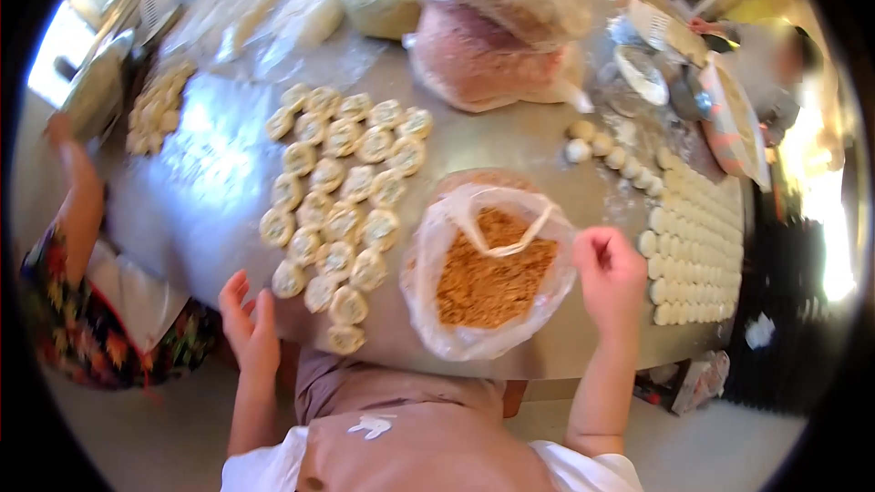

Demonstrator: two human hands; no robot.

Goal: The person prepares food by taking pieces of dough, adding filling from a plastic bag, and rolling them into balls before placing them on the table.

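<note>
My left hand (251, 323) is held at the table's front edge, fingers apart and empty, just left of the nearest filled dough rounds. My right hand (608, 260) has its fingers closed together at the right rim of an open plastic bag (424, 287); what they hold, if anything, is too small to tell. Orange-brown crumbly filling (497, 278) lies inside the bag, and a white handle loop crosses over it. Left of the bag, rows of round dough pieces (342, 219) with pale, speckled tops cover the metal table (401, 328).
Small white dough pieces (697, 237) stand in rows at the right. Large plastic bags (492, 55) sit at the back. More dough pieces (159, 109) are at the far left. One person (68, 246) is at the left edge, another (766, 64) at the upper right near bowls.
</note>
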